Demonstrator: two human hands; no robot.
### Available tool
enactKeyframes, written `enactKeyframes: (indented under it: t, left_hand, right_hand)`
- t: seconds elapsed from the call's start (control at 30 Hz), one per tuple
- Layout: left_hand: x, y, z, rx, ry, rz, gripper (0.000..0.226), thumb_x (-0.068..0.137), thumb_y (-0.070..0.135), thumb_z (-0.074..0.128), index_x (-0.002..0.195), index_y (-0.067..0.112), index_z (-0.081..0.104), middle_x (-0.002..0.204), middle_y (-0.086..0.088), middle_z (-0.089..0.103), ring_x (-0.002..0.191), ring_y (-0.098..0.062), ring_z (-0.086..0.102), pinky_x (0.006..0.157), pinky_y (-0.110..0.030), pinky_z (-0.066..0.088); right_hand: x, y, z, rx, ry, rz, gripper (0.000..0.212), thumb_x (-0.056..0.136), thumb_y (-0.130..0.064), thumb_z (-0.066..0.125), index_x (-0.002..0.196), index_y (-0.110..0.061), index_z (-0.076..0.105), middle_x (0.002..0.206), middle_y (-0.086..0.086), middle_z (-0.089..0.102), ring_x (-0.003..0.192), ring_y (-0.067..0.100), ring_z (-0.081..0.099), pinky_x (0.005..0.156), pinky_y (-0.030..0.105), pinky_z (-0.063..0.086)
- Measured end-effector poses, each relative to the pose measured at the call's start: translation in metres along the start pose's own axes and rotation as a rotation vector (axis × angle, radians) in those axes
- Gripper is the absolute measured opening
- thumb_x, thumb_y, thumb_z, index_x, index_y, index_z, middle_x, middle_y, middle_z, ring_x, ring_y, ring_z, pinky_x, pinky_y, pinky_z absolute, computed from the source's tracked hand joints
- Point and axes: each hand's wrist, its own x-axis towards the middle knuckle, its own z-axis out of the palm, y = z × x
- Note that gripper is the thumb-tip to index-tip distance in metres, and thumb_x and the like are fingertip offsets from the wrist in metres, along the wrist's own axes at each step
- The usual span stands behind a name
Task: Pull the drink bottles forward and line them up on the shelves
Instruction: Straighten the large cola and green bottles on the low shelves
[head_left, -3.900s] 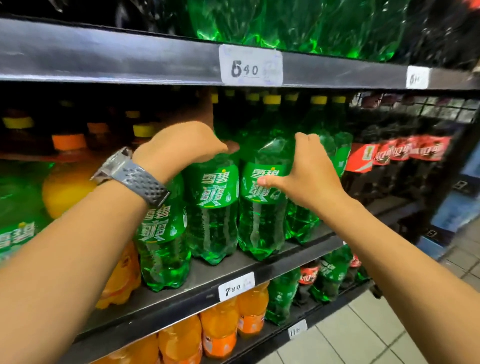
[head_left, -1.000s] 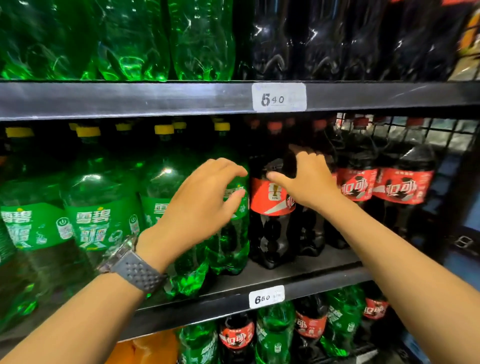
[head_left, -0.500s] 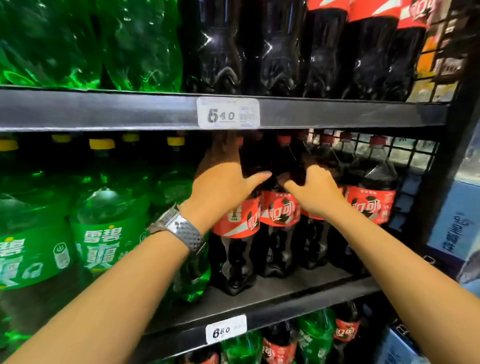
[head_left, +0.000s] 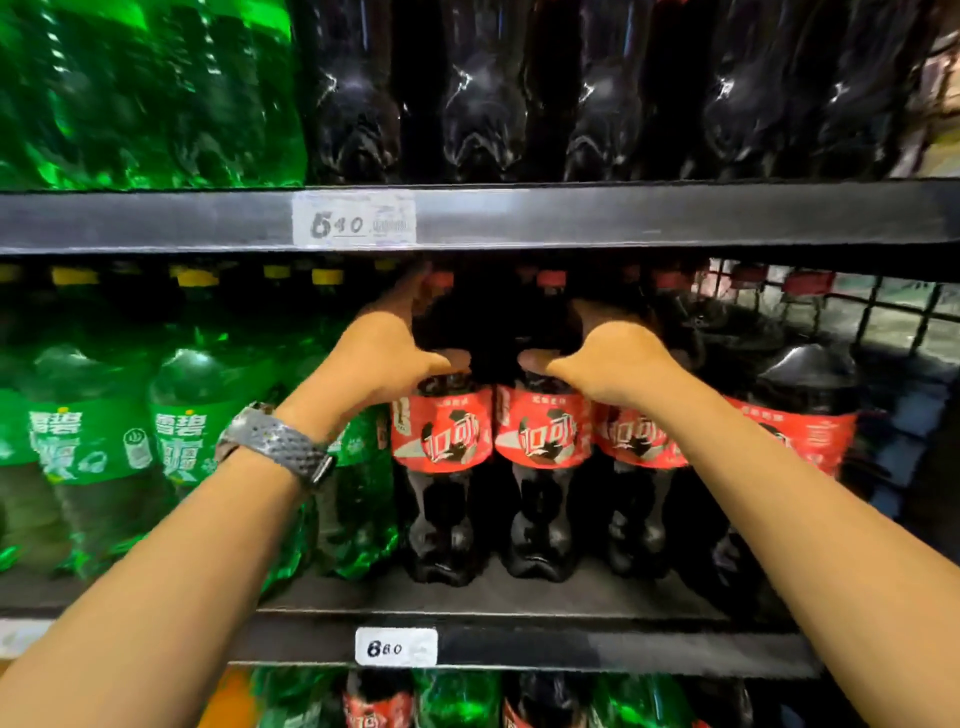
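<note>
On the middle shelf (head_left: 519, 597) stand dark cola bottles with red labels. My left hand (head_left: 384, 358) grips the shoulder of the leftmost front cola bottle (head_left: 441, 467), thumb across its front. My right hand (head_left: 608, 358) grips the shoulder of the cola bottle beside it (head_left: 543, 467) the same way. A third cola bottle (head_left: 636, 478) stands partly behind my right forearm, and a fourth (head_left: 800, 421) sits further right. Green soda bottles (head_left: 187, 426) with yellow caps fill the shelf's left part. My fingers behind the bottles are hidden.
The upper shelf edge (head_left: 623, 215) with a price tag (head_left: 353, 223) runs just above my hands, carrying large green and dark bottles. A second price tag (head_left: 396, 647) marks the middle shelf's front edge. More bottles stand below. A wire grille (head_left: 857, 312) closes the right end.
Over the last second both hands left the green bottles, shifted right to the cola bottles and closed round two of them, which now stand nearer the shelf front. The view has moved closer.
</note>
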Motion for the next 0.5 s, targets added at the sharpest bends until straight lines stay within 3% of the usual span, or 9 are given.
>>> enactKeyframes:
  t: [0.1, 0.17, 0.23, 0.27, 0.33, 0.4, 0.43, 0.5]
  left_hand:
    - [-0.002, 0.001, 0.001, 0.043, 0.025, -0.023, 0.098, 0.071, 0.029, 0.082, 0.149, 0.033, 0.022, 0.137, 0.009, 0.050, 0.120, -0.008, 0.048, 0.085, -0.015, 0.047]
    - [-0.004, 0.005, 0.003, 0.047, 0.020, -0.045, 0.095, 0.073, 0.027, 0.081, 0.149, 0.033, 0.024, 0.135, 0.011, 0.049, 0.117, -0.002, 0.045, 0.079, -0.005, 0.039]
    - [-0.006, 0.011, 0.003, 0.056, 0.030, -0.072, 0.092, 0.074, 0.026, 0.080, 0.148, 0.030, 0.026, 0.138, 0.007, 0.048, 0.122, -0.007, 0.046, 0.088, -0.013, 0.040]
    - [-0.008, 0.016, 0.006, 0.135, 0.070, -0.082, 0.087, 0.074, 0.030, 0.078, 0.146, 0.027, 0.030, 0.139, 0.000, 0.048, 0.125, -0.016, 0.047, 0.092, -0.022, 0.043]
    - [-0.012, 0.034, 0.016, 0.412, 0.237, -0.078, 0.065, 0.075, 0.043, 0.072, 0.128, 0.011, 0.050, 0.122, -0.019, 0.056, 0.114, -0.037, 0.052, 0.090, -0.040, 0.047]
    - [-0.017, 0.056, 0.033, 0.596, 0.364, 0.011, 0.057, 0.079, 0.051, 0.063, 0.104, 0.001, 0.059, 0.090, -0.025, 0.060, 0.090, -0.042, 0.055, 0.078, -0.046, 0.047]
    - [-0.016, 0.067, 0.043, 0.601, 0.372, 0.088, 0.056, 0.080, 0.052, 0.061, 0.103, 0.001, 0.059, 0.084, -0.022, 0.058, 0.086, -0.041, 0.054, 0.074, -0.045, 0.046]
    - [-0.011, 0.084, 0.064, 0.512, 0.281, 0.236, 0.051, 0.082, 0.052, 0.059, 0.105, 0.007, 0.058, 0.087, -0.014, 0.057, 0.093, -0.038, 0.055, 0.072, -0.040, 0.044]
  right_hand:
    - [-0.002, 0.011, -0.005, 0.131, 0.084, -0.067, 0.075, 0.075, -0.074, 0.053, 0.108, -0.008, 0.065, 0.083, 0.013, 0.068, 0.080, 0.035, 0.062, 0.059, 0.034, 0.046]
    - [-0.002, 0.033, -0.013, 0.194, 0.269, -0.107, 0.062, 0.085, -0.061, 0.054, 0.132, -0.021, 0.051, 0.101, 0.011, 0.066, 0.093, 0.034, 0.060, 0.068, 0.032, 0.043]
    - [-0.001, 0.053, -0.021, 0.195, 0.451, -0.104, 0.053, 0.088, -0.052, 0.054, 0.131, -0.020, 0.051, 0.112, 0.014, 0.063, 0.101, 0.036, 0.058, 0.074, 0.034, 0.045]
    - [-0.002, 0.059, -0.023, 0.151, 0.487, -0.082, 0.053, 0.088, -0.054, 0.053, 0.122, -0.014, 0.057, 0.105, 0.016, 0.064, 0.098, 0.037, 0.059, 0.071, 0.034, 0.045]
    - [-0.002, 0.066, -0.025, 0.002, 0.424, 0.032, 0.075, 0.084, -0.070, 0.044, 0.106, 0.000, 0.061, 0.090, 0.021, 0.064, 0.093, 0.039, 0.061, 0.067, 0.035, 0.047]
    - [-0.001, 0.069, -0.025, -0.124, 0.247, 0.149, 0.101, 0.076, -0.083, 0.036, 0.124, 0.005, 0.051, 0.115, 0.027, 0.059, 0.111, 0.041, 0.054, 0.088, 0.044, 0.048]
    - [-0.001, 0.070, -0.026, -0.165, 0.179, 0.182, 0.105, 0.073, -0.085, 0.036, 0.130, 0.003, 0.047, 0.125, 0.026, 0.054, 0.117, 0.041, 0.051, 0.094, 0.046, 0.046]
    - [-0.001, 0.073, -0.027, -0.188, 0.159, 0.173, 0.102, 0.072, -0.082, 0.045, 0.134, -0.002, 0.042, 0.130, 0.020, 0.052, 0.116, 0.038, 0.051, 0.087, 0.043, 0.049]
